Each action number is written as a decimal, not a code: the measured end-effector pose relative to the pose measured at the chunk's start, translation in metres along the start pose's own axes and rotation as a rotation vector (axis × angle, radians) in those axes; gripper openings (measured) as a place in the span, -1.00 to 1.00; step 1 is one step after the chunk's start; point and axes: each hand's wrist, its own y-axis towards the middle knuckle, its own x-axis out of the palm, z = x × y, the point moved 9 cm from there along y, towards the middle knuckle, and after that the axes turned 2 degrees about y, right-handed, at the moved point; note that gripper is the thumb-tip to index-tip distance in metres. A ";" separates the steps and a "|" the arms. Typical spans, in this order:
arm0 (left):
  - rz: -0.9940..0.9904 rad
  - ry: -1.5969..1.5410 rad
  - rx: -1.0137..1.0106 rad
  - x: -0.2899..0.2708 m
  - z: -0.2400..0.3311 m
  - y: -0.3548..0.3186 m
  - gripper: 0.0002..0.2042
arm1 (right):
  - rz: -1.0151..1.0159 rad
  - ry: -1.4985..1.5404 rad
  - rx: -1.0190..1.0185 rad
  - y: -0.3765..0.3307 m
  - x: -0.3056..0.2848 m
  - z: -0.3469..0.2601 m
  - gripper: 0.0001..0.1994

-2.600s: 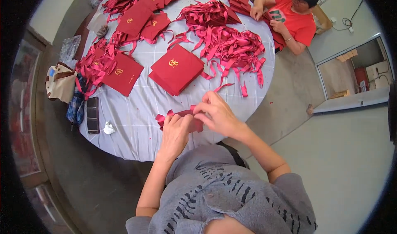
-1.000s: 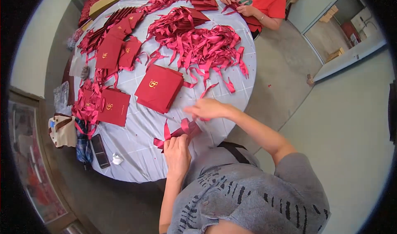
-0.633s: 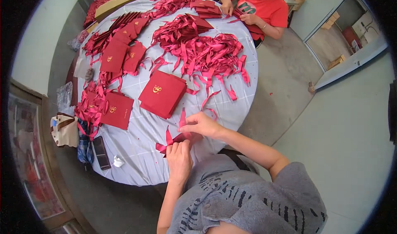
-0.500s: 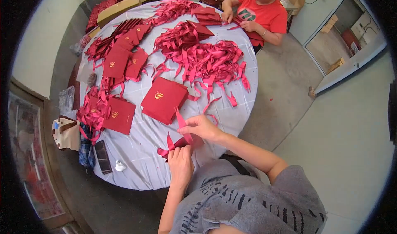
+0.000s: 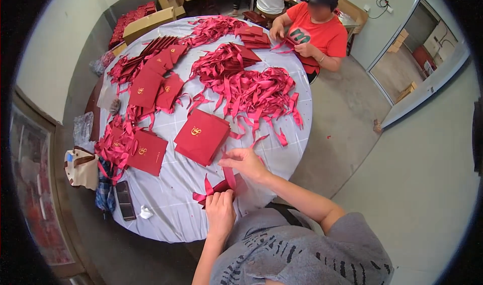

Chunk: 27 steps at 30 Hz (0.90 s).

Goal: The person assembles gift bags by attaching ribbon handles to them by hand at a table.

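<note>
Nearby, both hands' fingers pinch a red ribbon bow (image 5: 215, 188); red gold-emblem folder (image 5: 202, 136) lies just beyond

hands (image 5: 221, 209) tying red ribbon (image 5: 214, 188), round table (image 5: 176, 219)

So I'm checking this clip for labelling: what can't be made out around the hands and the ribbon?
- Head view: the fingertips of the left hand are curled into the red ribbon bow, so the grip is hidden.
- The right hand covers where its ribbon strand starts.
- The gold emblem on the red folder is too small to make out.
</note>
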 end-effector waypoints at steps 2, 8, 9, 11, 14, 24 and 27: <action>0.004 0.011 -0.004 0.000 0.000 0.001 -0.80 | 0.009 0.021 -0.005 0.001 -0.005 0.008 -0.84; -0.011 -0.006 -0.018 0.001 -0.001 -0.001 -0.80 | 0.127 0.065 -0.004 -0.007 -0.015 0.007 -0.82; -0.004 -0.017 -0.022 0.000 -0.002 -0.002 -0.81 | 0.122 0.063 0.000 -0.006 -0.014 0.009 -0.82; -0.002 -0.017 -0.028 0.002 -0.004 -0.003 -0.81 | 0.106 0.036 -0.055 -0.003 -0.012 0.010 -0.85; -0.006 -0.008 -0.028 0.003 -0.004 0.000 -0.83 | 0.143 0.054 -0.078 -0.002 -0.018 0.014 -0.83; -0.016 0.012 -0.024 0.004 -0.011 0.004 -0.78 | -0.430 -0.043 0.148 -0.025 0.011 0.038 -0.60; -0.046 -0.003 -0.051 0.006 -0.019 0.005 -0.76 | -0.529 -0.011 0.073 -0.031 0.016 0.029 -0.55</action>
